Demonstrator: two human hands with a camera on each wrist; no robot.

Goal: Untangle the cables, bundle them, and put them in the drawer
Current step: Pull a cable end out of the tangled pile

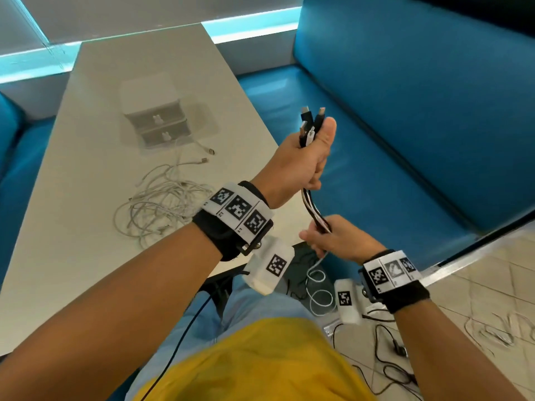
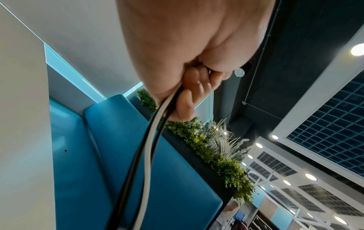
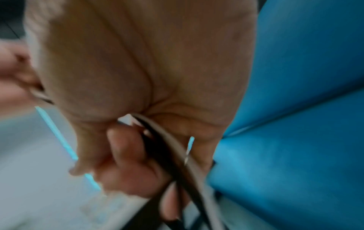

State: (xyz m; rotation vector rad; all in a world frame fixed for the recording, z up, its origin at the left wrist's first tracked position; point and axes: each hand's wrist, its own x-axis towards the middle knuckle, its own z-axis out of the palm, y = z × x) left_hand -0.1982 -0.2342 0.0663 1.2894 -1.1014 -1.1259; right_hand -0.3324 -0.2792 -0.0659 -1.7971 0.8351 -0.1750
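My left hand (image 1: 307, 157) is raised over the blue bench and grips a bunch of black and white cables (image 1: 311, 206) just below their plugs (image 1: 311, 123), which stick up past the thumb. The same cables (image 2: 149, 140) run down out of the fist in the left wrist view. Below it, my right hand (image 1: 333, 235) closes round the same strands (image 3: 169, 149), and their loose ends (image 1: 317, 287) hang down toward the floor. A tangle of white cables (image 1: 162, 206) lies on the table (image 1: 72, 175). The small white drawer unit (image 1: 155, 111) stands behind it, both drawers closed.
Blue bench seats (image 1: 390, 125) flank the table on the right and on the left (image 1: 17, 157). Thin black wires (image 1: 390, 357) lie on the tiled floor at lower right. A planter with greenery (image 2: 206, 147) tops the bench back.
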